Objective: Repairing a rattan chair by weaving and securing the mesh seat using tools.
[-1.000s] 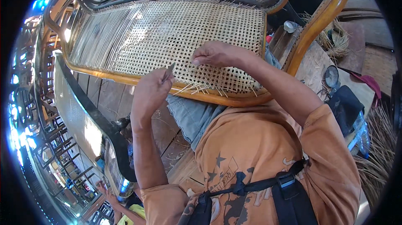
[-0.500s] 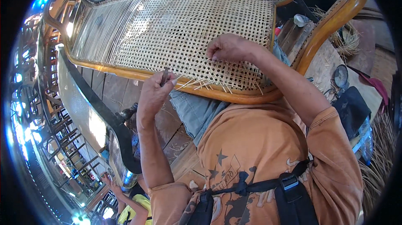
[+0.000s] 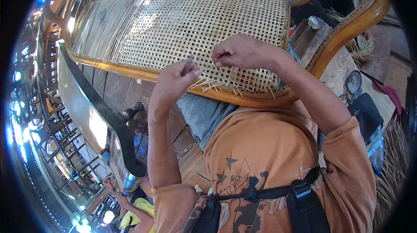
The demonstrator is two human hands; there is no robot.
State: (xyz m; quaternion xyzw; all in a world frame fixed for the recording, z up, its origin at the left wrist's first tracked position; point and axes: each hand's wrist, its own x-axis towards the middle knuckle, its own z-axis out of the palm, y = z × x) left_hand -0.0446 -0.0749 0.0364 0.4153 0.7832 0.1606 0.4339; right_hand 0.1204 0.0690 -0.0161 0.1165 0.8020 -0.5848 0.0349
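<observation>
A woven cane panel [image 3: 182, 29] fills a curved wooden frame [image 3: 143, 73] across my lap. Over its near edge, my left hand [image 3: 173, 81] is closed around a small dark metal tool [image 3: 187, 65], whose tip sticks up past the thumb. Just to the right, my right hand [image 3: 243, 51] rests low over the weave with its fingers pinched together. What those fingers hold, if anything, is hidden. Loose cane ends [image 3: 217, 84] jut over the near rail between me and the hands. Toward the left, the panel has strands in one direction only.
Another cane-backed dark frame [image 3: 93, 103] leans at the left, with a co-worker in yellow [image 3: 141, 213] beyond its lower end. On the right lie a white cup [image 3: 314, 22], a round dark-faced object [image 3: 354, 81], a black pouch [image 3: 367, 113] and bundles of cane strands [image 3: 393, 176].
My left hand has moved right over the panel with the tool, closer to my right hand. The right hand stays almost in place, its fingers still pinched.
</observation>
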